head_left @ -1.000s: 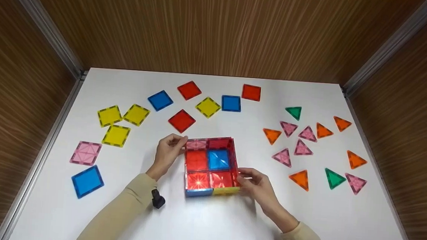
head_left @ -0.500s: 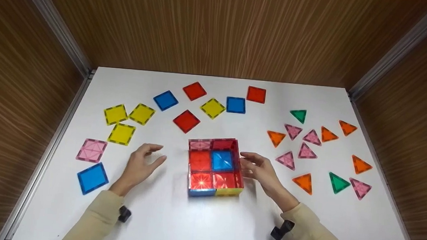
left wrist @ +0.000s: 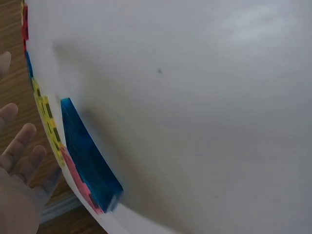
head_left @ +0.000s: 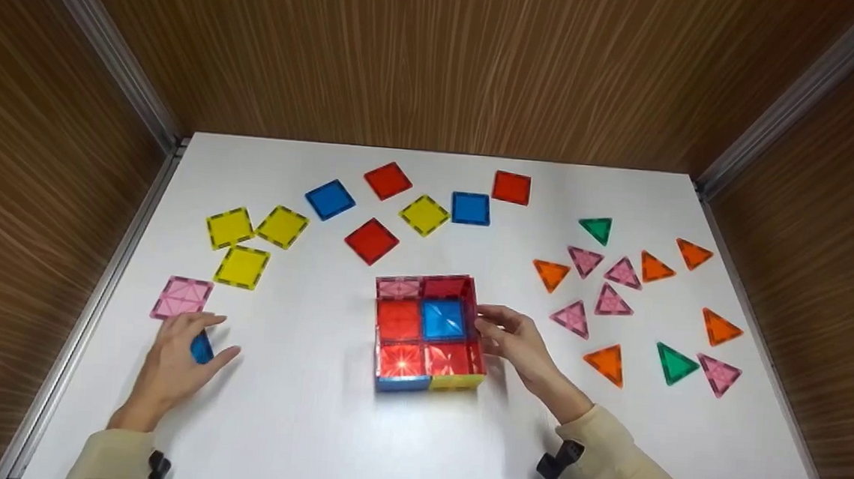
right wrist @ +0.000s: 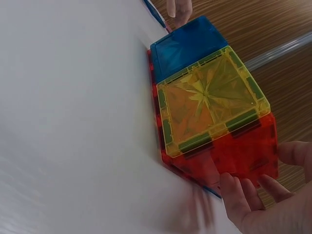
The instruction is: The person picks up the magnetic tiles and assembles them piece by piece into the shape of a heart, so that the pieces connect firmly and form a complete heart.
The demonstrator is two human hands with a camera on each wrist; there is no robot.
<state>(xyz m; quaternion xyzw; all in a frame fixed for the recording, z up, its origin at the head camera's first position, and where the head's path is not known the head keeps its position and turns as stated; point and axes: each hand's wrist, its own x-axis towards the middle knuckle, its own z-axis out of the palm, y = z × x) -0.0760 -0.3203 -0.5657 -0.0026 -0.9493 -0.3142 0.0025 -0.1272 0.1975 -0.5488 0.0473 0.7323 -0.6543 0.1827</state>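
Observation:
A low square box of translucent magnetic tiles [head_left: 403, 383] stands in the middle of the table. Its floor shows red and blue squares; a blue tile [right wrist: 187, 46] and a yellow tile [right wrist: 209, 97] form the near wall. My right hand [head_left: 521, 347] is at the box's right side, its fingertips [right wrist: 229, 183] against the red side wall [right wrist: 239, 148]. Over at the left, my left hand [head_left: 172, 361] hovers above a loose blue square tile [head_left: 201, 348], thumb and fingers spread apart. That hand covers most of the tile in the head view.
Above the left hand lies a pink square tile [head_left: 182, 297], with several yellow squares [head_left: 242, 267] beyond. Red [head_left: 372, 241] and blue [head_left: 330, 199] squares lie behind the box. Orange [head_left: 605, 363], pink [head_left: 572, 319] and green [head_left: 675, 363] triangles are scattered at right. Wooden panels [head_left: 439, 60] surround the table.
My left hand has let go of the box's far left corner and moved left to above the blue tile. My right hand has shifted slightly up along the box's right side.

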